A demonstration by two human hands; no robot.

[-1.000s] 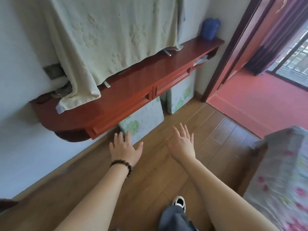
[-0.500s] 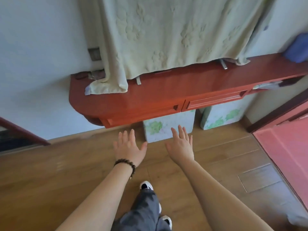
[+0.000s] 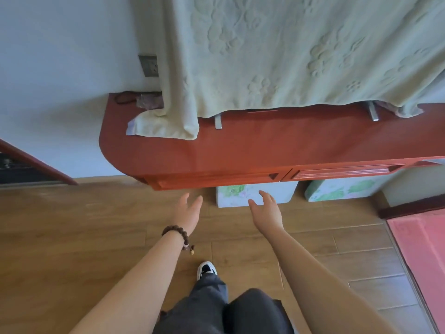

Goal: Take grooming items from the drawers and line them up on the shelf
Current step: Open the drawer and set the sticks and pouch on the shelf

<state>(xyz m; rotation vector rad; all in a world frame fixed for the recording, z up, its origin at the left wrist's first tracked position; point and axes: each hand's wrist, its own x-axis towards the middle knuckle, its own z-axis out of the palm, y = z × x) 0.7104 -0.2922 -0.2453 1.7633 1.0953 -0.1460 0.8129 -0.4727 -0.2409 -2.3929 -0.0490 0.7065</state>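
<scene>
Head view: both drawers (image 3: 216,180) under the red shelf (image 3: 265,145) shut, no grooming items out, left hand (image 3: 189,210) and right hand (image 3: 267,209) empty, fingers spread, just below the left drawer, so task barely started.

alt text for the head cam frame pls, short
Two empty, open hands, left hand with a bead bracelet and right hand, reach toward the closed drawers of a red wall-mounted shelf. A pale green cloth hangs over the shelf's back; two floral boxes sit beneath.
</scene>
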